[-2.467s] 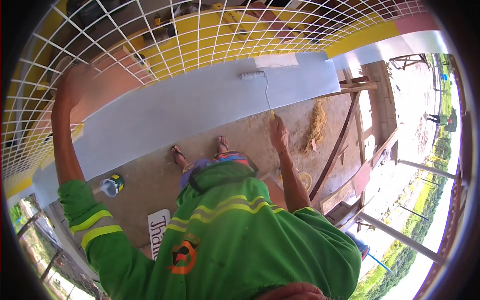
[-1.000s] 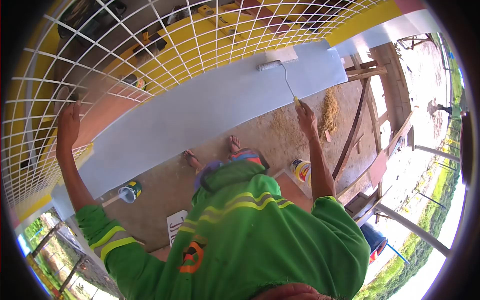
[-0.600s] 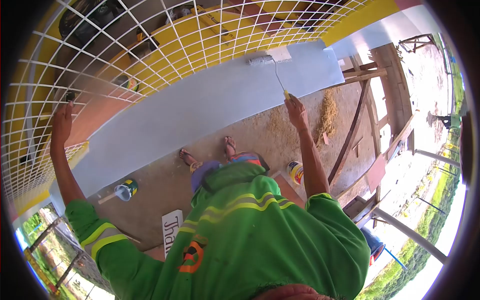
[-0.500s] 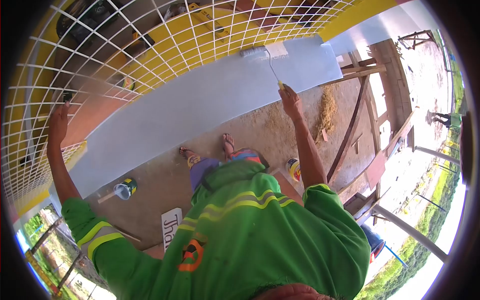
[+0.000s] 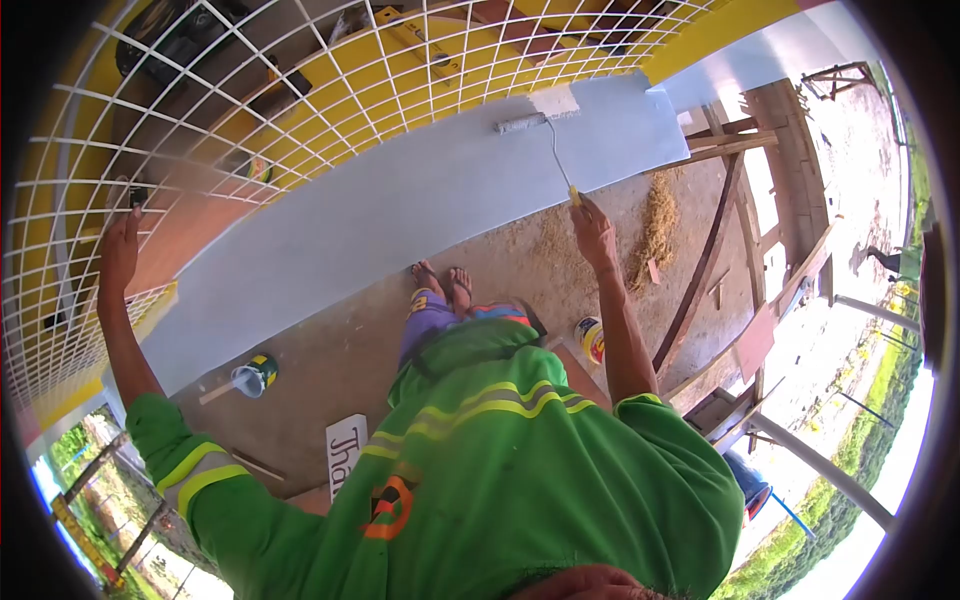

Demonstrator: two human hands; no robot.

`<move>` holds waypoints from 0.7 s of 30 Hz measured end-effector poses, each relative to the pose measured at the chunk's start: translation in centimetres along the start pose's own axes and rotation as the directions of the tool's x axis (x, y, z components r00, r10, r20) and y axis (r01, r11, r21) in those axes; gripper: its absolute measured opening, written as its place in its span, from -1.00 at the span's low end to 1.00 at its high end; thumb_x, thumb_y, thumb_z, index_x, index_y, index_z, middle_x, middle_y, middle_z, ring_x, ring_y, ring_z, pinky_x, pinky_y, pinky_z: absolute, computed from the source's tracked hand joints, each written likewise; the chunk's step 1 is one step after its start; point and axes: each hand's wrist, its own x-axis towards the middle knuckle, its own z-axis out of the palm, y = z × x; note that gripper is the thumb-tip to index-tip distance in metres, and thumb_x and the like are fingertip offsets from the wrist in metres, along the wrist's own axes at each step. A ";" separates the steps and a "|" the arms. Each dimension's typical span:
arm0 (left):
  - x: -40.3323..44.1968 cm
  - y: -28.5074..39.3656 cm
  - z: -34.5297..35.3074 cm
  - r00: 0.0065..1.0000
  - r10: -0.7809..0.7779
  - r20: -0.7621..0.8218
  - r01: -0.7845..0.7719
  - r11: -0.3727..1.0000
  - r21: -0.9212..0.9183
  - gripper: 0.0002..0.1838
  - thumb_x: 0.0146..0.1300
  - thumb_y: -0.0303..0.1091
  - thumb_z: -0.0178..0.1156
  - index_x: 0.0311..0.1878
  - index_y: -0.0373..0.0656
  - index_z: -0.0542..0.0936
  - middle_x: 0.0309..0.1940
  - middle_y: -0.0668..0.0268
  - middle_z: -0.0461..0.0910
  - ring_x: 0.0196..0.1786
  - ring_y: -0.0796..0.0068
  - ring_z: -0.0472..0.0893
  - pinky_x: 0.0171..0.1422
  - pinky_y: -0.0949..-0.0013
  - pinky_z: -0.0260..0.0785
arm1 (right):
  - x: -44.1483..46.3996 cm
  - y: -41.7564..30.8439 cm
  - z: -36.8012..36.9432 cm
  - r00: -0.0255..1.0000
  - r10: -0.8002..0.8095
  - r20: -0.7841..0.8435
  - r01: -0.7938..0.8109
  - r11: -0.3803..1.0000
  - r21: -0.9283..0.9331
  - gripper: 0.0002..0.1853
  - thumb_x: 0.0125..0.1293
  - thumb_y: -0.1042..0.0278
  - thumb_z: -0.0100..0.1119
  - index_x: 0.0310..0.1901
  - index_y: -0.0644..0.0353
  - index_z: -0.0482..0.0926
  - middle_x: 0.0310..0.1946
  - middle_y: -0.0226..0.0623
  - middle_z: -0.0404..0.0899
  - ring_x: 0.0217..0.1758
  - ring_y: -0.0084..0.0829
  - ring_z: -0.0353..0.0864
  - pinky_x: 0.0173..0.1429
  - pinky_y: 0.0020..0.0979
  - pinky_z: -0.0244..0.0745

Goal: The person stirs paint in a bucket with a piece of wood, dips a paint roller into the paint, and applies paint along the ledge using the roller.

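Note:
In my right hand (image 5: pixel 597 238) is the yellow handle of a paint roller (image 5: pixel 521 123). Its bent metal rod reaches up to the roller head, which lies against the grey painted wall (image 5: pixel 380 190). Just above the head, a pale patch (image 5: pixel 556 100) shows on the grey surface, near the yellow band. My left hand (image 5: pixel 120 250) is raised at the far left, its fingers closed at the white wire grid (image 5: pixel 330 130). A small dark object (image 5: pixel 137 192) shows by those fingertips; what it is I cannot make out.
A paint bucket (image 5: pixel 258 375) stands on the floor at left, another bucket (image 5: pixel 590 338) by my right side. A lettered white sign (image 5: pixel 345 450) lies below. Wooden beams (image 5: pixel 705 265) and a sawdust pile (image 5: pixel 657 225) are at right.
My right hand has drawn the roller slightly down and to the right, away from the yellow band. My feet have come closer together. The left hand stays at the grid.

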 end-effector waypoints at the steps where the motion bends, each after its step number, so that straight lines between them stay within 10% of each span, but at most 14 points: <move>1: 0.0 -0.2 0.1 1.000 0.000 -0.002 0.000 1.000 -0.004 -0.37 0.52 0.08 -0.13 0.18 -0.40 0.52 0.04 -0.19 0.59 0.15 -0.12 0.55 0.27 0.15 0.32 | -0.8 0.2 -0.2 1.000 0.009 -0.014 -0.009 1.000 0.028 -0.60 0.35 0.13 0.15 0.15 0.11 0.57 -0.17 -0.12 0.70 -0.13 -0.07 0.67 -0.03 -0.19 0.55; 8: 0.7 -3.0 1.4 0.994 0.047 -0.094 -0.046 0.999 0.016 -0.41 0.53 0.06 -0.14 -0.12 -0.39 0.56 -0.28 -0.21 0.54 -0.17 -0.21 0.51 -0.01 0.05 0.32 | 1.9 -1.9 0.3 0.998 0.069 0.002 -0.069 0.998 0.010 -0.57 0.36 0.13 0.15 0.19 0.11 0.55 -0.13 -0.06 0.69 -0.01 -0.11 0.69 0.04 -0.22 0.55; 11: 0.6 -2.3 0.8 1.000 -0.011 0.000 0.011 0.999 0.035 -0.36 0.51 0.09 -0.13 0.20 -0.39 0.51 0.06 -0.16 0.58 0.18 -0.08 0.54 0.31 0.19 0.29 | -1.5 0.1 -1.3 0.996 0.083 0.018 -0.082 0.996 -0.023 -0.58 0.36 0.13 0.16 0.19 0.12 0.55 -0.15 -0.05 0.68 -0.03 -0.06 0.67 0.02 -0.22 0.55; 14: 0.5 -0.3 -0.6 0.990 -0.063 0.123 0.052 0.995 0.089 -0.37 0.51 0.10 -0.13 0.15 -0.38 0.54 0.00 -0.17 0.59 0.11 -0.09 0.56 0.24 0.16 0.32 | 0.2 -1.6 -0.1 0.997 0.074 0.036 -0.074 0.997 0.001 -0.58 0.38 0.11 0.11 0.17 0.14 0.54 -0.23 -0.04 0.67 -0.15 -0.08 0.68 -0.08 -0.17 0.53; 19: 0.4 -2.4 1.5 0.987 0.083 -0.136 -0.089 0.995 -0.039 -0.37 0.52 0.11 -0.14 0.04 -0.39 0.57 -0.14 -0.19 0.59 -0.03 -0.09 0.58 0.09 0.07 0.33 | 1.9 -1.2 -1.1 1.000 -0.010 0.004 0.010 0.996 0.085 -0.61 0.38 0.12 0.09 0.14 0.15 0.53 -0.24 0.01 0.65 -0.11 0.09 0.63 -0.09 -0.10 0.52; 21: 0.4 -2.1 1.6 0.989 0.071 -0.129 -0.076 0.996 -0.035 -0.37 0.52 0.11 -0.14 0.02 -0.39 0.57 -0.15 -0.19 0.59 -0.05 -0.10 0.58 0.08 0.06 0.33 | 1.3 1.0 -3.4 0.999 0.024 -0.025 -0.022 0.997 0.080 -0.59 0.39 0.09 0.08 0.15 0.14 0.55 -0.38 -0.09 0.62 -0.31 -0.15 0.65 -0.21 -0.21 0.51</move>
